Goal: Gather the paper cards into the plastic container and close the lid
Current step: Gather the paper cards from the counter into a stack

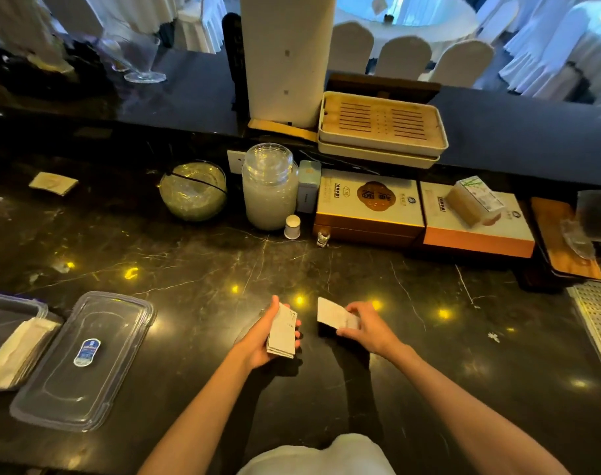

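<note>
My left hand grips a stack of white paper cards above the middle of the dark marble counter. My right hand, a little to the right, pinches another small bunch of cards held flat. The clear plastic lid with a blue sticker lies flat on the counter at the left. Beside it, at the left edge, stands the open plastic container with white cards leaning inside. One more card lies far back left on the counter.
Along the back stand a round glass bowl, a tall glass jar, a small white cup, a tiny bottle and two orange-and-white boxes. A wooden tray and perforated metal grate sit at the right.
</note>
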Demonstrator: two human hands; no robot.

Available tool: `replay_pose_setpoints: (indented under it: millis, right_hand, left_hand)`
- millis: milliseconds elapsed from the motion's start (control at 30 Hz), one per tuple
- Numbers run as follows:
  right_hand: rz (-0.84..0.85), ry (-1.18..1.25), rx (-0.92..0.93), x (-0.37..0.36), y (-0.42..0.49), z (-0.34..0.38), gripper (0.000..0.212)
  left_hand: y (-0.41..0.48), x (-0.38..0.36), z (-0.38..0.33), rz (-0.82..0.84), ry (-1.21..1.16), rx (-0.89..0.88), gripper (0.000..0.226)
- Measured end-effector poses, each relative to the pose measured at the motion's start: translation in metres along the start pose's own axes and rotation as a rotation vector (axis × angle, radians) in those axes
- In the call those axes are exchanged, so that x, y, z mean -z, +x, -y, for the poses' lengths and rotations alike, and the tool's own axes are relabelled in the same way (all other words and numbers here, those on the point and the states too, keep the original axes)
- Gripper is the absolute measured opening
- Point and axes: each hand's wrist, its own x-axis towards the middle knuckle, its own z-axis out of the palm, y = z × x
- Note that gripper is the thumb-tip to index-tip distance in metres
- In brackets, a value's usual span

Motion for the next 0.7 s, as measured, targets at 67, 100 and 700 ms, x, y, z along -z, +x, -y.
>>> replay_pose_setpoints:
  millis: [67, 100, 700]
  right_hand:
    - [-0.011, -0.018, 0.16, 0.005, -0.016, 0.015, 0.06]
    - [-0.014, -0.046, 0.237, 0.009, -0.024, 0.025, 0.059]
    - [0.099, -0.328, 0.586, -0.022, -0.11, 0.15, 0.06]
  left_hand:
    - [-0.006, -0.009, 0.001, 0.002, 0.091, 0.061, 0.068]
    - [-0.01, -0.013, 0.001, 0.019, 0.14, 0.084, 0.071]
    - [-0.119, -0.004, 0.015, 0.247, 0.291, 0.076, 0.083]
